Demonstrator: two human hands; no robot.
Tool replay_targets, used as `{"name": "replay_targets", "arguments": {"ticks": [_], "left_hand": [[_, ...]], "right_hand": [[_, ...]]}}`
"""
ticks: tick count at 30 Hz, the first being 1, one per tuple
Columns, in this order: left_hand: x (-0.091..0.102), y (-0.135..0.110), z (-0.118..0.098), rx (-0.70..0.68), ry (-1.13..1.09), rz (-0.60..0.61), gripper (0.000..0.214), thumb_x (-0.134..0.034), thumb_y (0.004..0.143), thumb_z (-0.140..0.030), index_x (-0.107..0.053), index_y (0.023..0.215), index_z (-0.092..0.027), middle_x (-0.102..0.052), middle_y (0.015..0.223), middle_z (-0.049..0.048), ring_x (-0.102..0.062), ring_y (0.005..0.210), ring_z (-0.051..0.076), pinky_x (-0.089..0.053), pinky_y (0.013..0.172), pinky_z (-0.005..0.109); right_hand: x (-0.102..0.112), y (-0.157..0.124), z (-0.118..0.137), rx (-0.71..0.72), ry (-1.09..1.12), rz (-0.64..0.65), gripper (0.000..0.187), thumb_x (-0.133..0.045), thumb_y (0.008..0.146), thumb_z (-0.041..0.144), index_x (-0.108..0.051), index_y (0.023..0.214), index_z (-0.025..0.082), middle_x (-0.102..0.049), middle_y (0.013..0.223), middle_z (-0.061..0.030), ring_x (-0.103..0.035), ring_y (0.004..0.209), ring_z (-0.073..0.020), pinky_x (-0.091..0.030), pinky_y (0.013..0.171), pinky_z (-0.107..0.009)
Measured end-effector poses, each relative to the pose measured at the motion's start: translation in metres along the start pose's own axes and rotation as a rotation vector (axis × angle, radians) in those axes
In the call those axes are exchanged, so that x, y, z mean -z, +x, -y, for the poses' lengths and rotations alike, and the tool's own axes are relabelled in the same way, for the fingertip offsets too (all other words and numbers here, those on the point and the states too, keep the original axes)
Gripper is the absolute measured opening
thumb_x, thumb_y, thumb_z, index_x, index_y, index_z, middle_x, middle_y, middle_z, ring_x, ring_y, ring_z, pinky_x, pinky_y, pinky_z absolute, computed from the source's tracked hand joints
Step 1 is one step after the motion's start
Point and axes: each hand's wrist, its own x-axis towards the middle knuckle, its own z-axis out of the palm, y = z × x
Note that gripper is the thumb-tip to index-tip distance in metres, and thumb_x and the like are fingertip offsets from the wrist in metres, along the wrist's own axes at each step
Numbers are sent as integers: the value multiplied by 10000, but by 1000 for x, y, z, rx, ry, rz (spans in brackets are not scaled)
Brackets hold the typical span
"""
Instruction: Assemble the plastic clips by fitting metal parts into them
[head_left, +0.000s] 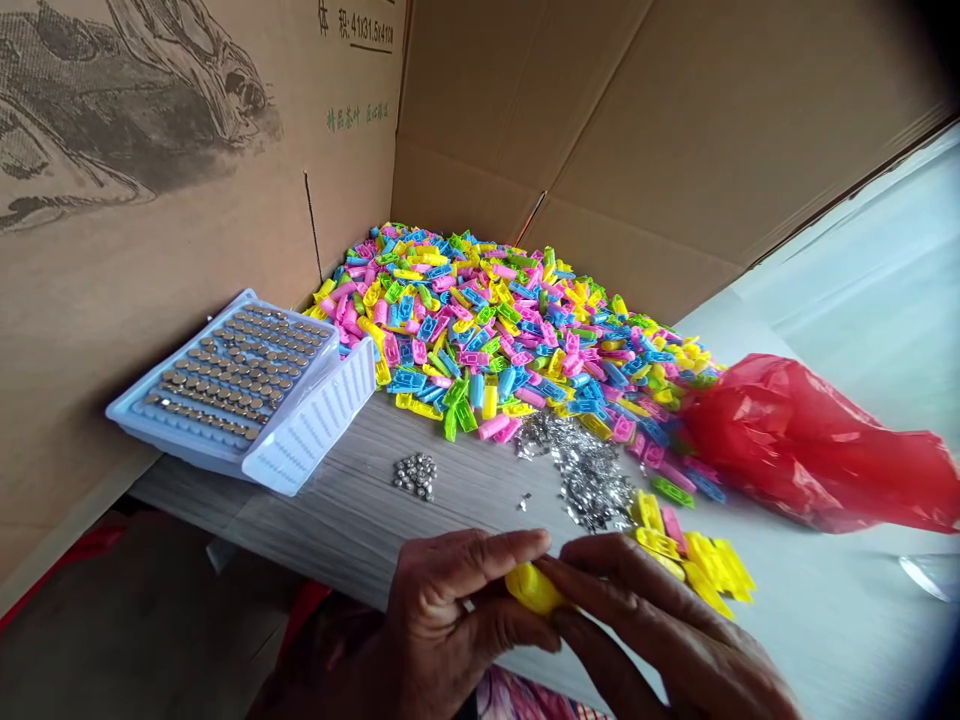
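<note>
A small yellow plastic piece is held between both hands near the table's front edge. The thumb and fingers of my left hand are closed on it from the left. From the right, the fingertips of my right hand pinch the same piece, hiding part of it. Just beyond my right hand lie several loose yellow plastic pieces and a pink one. Small shiny metal clips are heaped ahead of the hands. To their left is a cluster of small round silvery parts.
A big pile of pink, blue, yellow and green plastic pieces fills the back, against cardboard walls. At left, pale blue trays hold rows of round metal button cells. A red plastic bag lies at right on the grey table.
</note>
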Motion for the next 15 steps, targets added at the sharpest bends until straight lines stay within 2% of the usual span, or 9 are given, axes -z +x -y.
{"name": "replay_targets", "arguments": {"ticks": [3, 6, 10, 12, 15], "left_hand": [[2, 1, -5, 14, 55, 38, 408, -816, 597, -33, -787, 910, -294, -693, 600, -16, -615, 533, 106, -516, 555, 181], [0, 0, -6, 176, -129, 36, 284, -809, 634, -85, -783, 833, -285, -695, 595, -33, -618, 487, 82, -509, 497, 150], [-4, 1, -5, 348, -427, 14, 160, -824, 645, -205, -745, 779, -243, -703, 569, -35, -628, 460, 79, -513, 461, 142], [-5, 1, -3, 371, -471, 0, 151, -823, 650, -204, -732, 767, -229, -714, 568, -34, -642, 478, 83, -510, 458, 131], [-5, 0, 1, 348, -469, -23, 160, -819, 657, -203, -725, 783, -231, -732, 637, -36, -639, 492, 73, -506, 452, 122]], "right_hand": [[2, 4, 0, -12, 81, 92, 239, -564, 895, 214, -699, 1091, 232, -685, 867, -75, -686, 700, -157, -572, 584, -186], [2, 5, 0, -60, 196, 142, 274, -526, 918, 250, -672, 1150, 240, -680, 842, -78, -677, 695, -169, -570, 580, -208], [0, 1, -3, -145, 283, 104, 382, -615, 864, 321, -610, 1241, 261, -683, 911, -81, -679, 796, -220, -585, 659, -282], [-3, -2, -6, -148, 294, 49, 440, -691, 807, 312, -605, 1237, 275, -678, 944, -72, -671, 846, -222, -583, 690, -292], [-10, -6, -8, -129, 352, -13, 369, -708, 799, 259, -637, 1161, 282, -659, 903, -43, -658, 797, -173, -570, 648, -252]]}}
